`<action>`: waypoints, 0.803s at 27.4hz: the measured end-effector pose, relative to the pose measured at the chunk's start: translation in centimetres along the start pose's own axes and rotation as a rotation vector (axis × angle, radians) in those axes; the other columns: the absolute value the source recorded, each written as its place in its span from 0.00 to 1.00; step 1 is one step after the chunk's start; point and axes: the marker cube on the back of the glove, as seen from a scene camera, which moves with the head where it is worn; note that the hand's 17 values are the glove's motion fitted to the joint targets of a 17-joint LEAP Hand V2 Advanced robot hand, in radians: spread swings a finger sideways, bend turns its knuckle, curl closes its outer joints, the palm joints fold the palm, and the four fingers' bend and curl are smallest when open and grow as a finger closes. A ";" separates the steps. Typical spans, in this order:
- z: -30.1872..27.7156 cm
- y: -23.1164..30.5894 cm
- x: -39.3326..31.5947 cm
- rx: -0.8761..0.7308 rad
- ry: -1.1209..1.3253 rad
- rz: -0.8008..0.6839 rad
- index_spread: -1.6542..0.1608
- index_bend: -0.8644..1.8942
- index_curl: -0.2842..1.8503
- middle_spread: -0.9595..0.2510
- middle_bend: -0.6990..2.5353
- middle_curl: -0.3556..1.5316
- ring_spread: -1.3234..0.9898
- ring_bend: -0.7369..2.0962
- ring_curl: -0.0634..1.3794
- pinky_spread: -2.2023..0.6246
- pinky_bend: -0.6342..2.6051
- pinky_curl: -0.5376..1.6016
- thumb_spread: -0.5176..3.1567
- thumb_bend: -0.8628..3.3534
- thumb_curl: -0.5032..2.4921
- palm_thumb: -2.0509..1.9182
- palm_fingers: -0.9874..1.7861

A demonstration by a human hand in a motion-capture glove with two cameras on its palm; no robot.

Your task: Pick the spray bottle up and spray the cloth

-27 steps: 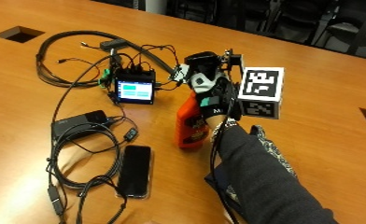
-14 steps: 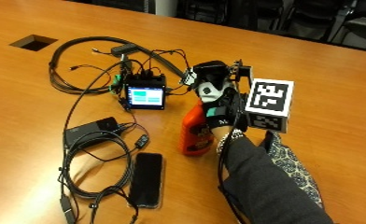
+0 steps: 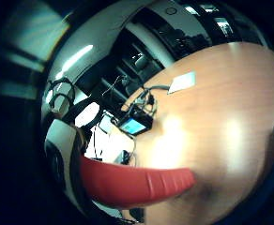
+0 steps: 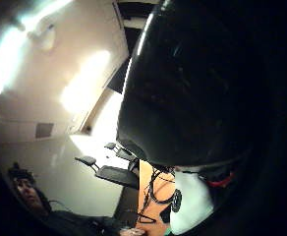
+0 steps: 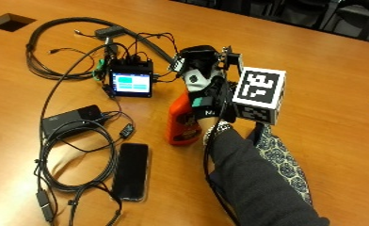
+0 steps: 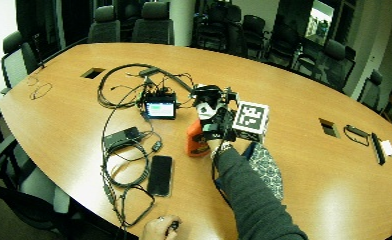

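We see the gloved right hand (image 5: 203,87) at the top of the orange spray bottle (image 5: 183,118), which stands upright on the wooden table (image 5: 335,84). The hand covers the bottle's head, but we cannot tell whether its fingers curl round it. The patterned cloth (image 5: 284,157) lies flat on the table beside the bottle, under the dark sleeve (image 5: 253,183). On the bottle's other side sits a small device with a lit screen (image 5: 132,82), tangled in black cables (image 5: 65,42). A black phone (image 5: 131,170) lies near the bottle's base, with a black power brick (image 5: 72,119) beyond it.
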 end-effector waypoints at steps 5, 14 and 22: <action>0.1 0.3 1.1 0.002 0.002 0.016 0.77 0.41 0.41 0.62 0.39 0.46 0.48 0.50 0.37 0.66 0.35 0.46 0.27 0.20 0.43 0.75 0.86; 0.5 3.4 4.0 -0.102 0.064 0.187 0.77 0.41 0.41 0.63 0.38 0.46 0.49 0.50 0.37 0.68 0.35 0.45 0.27 0.20 0.43 0.75 0.83; 3.0 4.9 2.3 -0.354 0.121 0.121 0.75 0.36 0.38 0.63 0.39 0.46 0.50 0.47 0.35 0.78 0.25 0.42 0.30 0.20 0.42 0.75 0.68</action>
